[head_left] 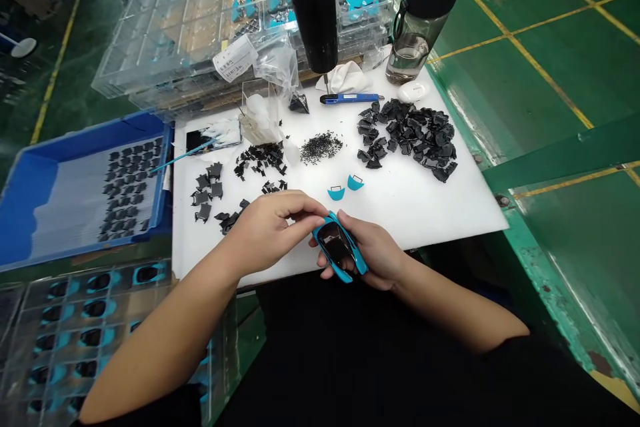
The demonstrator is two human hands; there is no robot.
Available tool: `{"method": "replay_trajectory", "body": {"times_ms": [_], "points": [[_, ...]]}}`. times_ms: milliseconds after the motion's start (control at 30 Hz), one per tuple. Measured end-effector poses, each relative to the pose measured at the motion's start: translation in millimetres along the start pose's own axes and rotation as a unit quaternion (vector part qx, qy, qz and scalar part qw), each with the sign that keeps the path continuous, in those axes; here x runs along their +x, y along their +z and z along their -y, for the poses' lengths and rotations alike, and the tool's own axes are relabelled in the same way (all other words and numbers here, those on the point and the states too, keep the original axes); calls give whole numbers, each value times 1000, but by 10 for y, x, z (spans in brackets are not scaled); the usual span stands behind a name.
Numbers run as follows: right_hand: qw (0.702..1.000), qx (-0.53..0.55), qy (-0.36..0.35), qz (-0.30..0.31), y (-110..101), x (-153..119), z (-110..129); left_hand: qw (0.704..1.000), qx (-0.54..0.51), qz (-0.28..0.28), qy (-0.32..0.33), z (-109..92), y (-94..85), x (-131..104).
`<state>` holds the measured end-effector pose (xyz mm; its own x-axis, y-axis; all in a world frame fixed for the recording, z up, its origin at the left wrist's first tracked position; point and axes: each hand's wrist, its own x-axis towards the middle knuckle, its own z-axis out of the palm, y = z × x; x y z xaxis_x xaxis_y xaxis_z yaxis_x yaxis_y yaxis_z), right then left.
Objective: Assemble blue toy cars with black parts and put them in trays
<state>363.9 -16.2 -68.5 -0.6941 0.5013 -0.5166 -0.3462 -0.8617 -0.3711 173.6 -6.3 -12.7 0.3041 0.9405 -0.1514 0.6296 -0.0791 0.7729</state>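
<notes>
A blue plastic housing (355,263) with a dark glossy middle is held above the table's front edge. My right hand (375,250) is closed around its right side, with fingertips showing beneath it. At its upper end, the thumb and forefinger of my left hand (273,223) pinch close together against the rim; any small part between them is hidden. Just beyond lie two small blue curved pieces with black wire-like loops, a left piece (337,193) and a right piece (355,183). Farther back is a pile of tiny black pins (320,148).
Black plastic parts (425,137) lie heaped on the white tabletop (400,207). A blue cutter (350,99) and water bottle (425,20) stand behind; a dark vertical tool (313,7) hangs overhead. Clear compartment trays (185,20) are stacked behind. A blue bin (75,140) sits left.
</notes>
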Motion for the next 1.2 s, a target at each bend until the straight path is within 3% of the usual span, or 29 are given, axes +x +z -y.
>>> {"method": "replay_trajectory", "body": {"times_ms": [300,567,667,800,933,1067,1133,1200], "points": [[1000,-3,-15,3,-14,-10,-21,1000,-8,4,15,-5,61,-31],[1000,3,-4,19,-34,-14,-37,996,37,7,75,49,50,10],[1000,7,3,28,-29,-16,-29,997,38,-1,65,88,68,10],[1000,2,10,29,-12,-16,-18,1000,-14,-2,1,129,118,0],[999,-4,-4,34,-17,-17,0,996,-35,-73,-29,172,32,-86],[999,5,-29,12,-70,-18,78,952,87,-284,-80,343,-188,-276],[999,11,-48,-13,-111,-16,129,934,182,-284,-119,468,-238,-352],[998,12,-57,-23,-148,-11,169,942,229,-205,-133,579,-213,-383]]}}
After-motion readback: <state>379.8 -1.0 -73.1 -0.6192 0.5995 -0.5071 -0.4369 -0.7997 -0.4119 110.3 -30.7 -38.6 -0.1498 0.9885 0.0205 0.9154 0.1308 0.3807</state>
